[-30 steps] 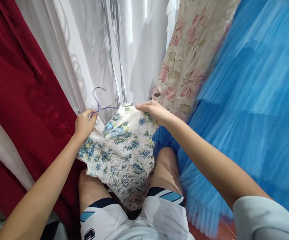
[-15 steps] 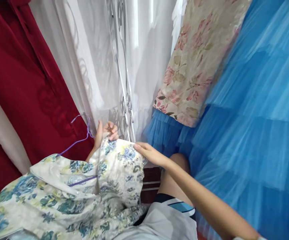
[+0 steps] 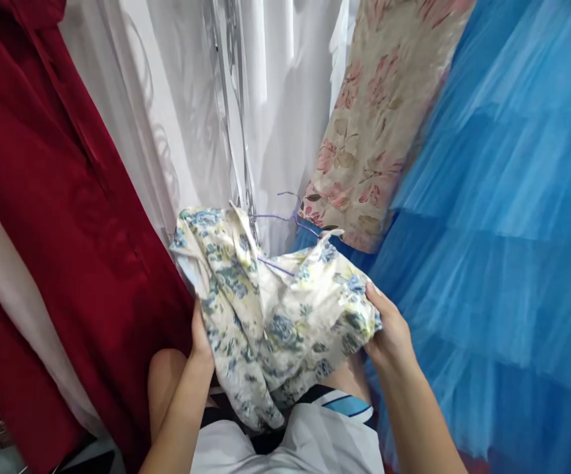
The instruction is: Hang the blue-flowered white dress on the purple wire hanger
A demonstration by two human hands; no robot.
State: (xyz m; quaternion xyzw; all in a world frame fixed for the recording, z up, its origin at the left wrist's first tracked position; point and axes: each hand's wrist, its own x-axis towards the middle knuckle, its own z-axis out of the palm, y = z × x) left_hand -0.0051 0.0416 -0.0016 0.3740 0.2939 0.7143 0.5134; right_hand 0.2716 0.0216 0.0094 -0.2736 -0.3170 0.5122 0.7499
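Your floral top (image 3: 284,332), just below centre, looks light and floppy, best held by the stiffer purple hanger (image 3: 276,266) at its twelve o'clock; your right hand (image 3: 392,332) pinches its edge at three, your left hand (image 3: 202,341) touches nine, fingers hidden, closure unclear.

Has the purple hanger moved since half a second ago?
Yes. The purple hanger has moved right: its hook was at the edge of the red fabric and is now beside the hem of the beige floral fabric.
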